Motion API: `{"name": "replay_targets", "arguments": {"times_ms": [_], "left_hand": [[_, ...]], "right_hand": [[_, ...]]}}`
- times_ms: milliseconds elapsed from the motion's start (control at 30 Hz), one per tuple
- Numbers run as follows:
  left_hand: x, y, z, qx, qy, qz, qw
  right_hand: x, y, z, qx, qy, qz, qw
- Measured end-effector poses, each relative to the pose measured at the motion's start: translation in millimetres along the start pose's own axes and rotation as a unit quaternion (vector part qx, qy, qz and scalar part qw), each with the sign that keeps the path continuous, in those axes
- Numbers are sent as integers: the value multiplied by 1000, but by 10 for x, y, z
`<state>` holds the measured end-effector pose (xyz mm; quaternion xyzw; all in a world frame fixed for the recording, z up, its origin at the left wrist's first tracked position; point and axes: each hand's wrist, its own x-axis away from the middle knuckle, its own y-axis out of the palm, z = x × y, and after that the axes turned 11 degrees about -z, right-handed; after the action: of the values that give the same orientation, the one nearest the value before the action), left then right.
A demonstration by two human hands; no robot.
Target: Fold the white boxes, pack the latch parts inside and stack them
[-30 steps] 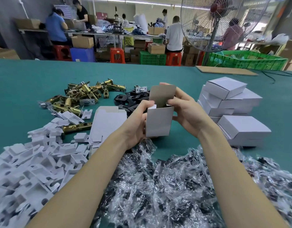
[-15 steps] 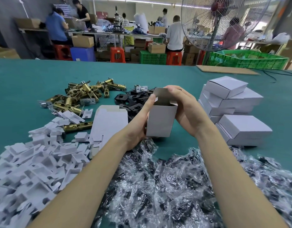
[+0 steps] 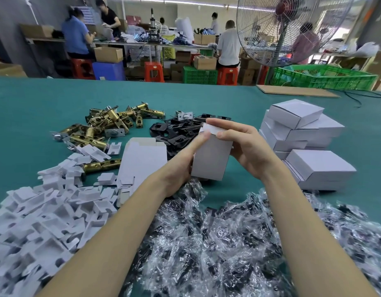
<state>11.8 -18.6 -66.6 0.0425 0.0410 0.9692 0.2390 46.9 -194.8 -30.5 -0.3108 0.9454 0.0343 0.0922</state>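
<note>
Both hands hold one upright white box (image 3: 211, 157) above the green table (image 3: 35, 103). My left hand (image 3: 183, 166) grips its left side with the thumb at the top edge. My right hand (image 3: 243, 144) wraps the right side, fingers pressing the top flap flat. Brass latch parts (image 3: 103, 127) lie in a heap at the back left, with black plates (image 3: 174, 131) beside them. A flat unfolded box (image 3: 142, 161) lies left of my hands. Finished white boxes (image 3: 303, 142) are stacked at the right.
White card inserts (image 3: 46, 211) pile at the near left. Clear plastic bags of small parts (image 3: 217, 243) cover the near edge. A standing fan (image 3: 279, 28), a green crate (image 3: 326, 77) and people at benches are beyond the table.
The top flap, which stood open a second ago, has been folded down onto the box by my right fingers. The box has stayed in both hands.
</note>
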Motion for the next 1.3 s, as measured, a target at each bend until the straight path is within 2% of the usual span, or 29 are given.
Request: {"name": "replay_targets", "arguments": {"times_ms": [233, 533, 933, 1133, 1300], "left_hand": [[-39, 18, -32, -41, -13, 35, 998], [-47, 35, -38, -43, -21, 50, 998], [-99, 30, -117, -87, 11, 83, 993], [-109, 34, -140, -99, 4, 94, 991], [-113, 28, -144, -104, 0, 86, 991]], "right_hand": [[22, 14, -60, 73, -25, 22, 997], [39, -26, -63, 196, -59, 5, 979], [-33, 46, -7, 178, -61, 87, 978], [-1, 37, -38, 248, -71, 40, 965], [52, -13, -72, 250, -37, 10, 967]]}}
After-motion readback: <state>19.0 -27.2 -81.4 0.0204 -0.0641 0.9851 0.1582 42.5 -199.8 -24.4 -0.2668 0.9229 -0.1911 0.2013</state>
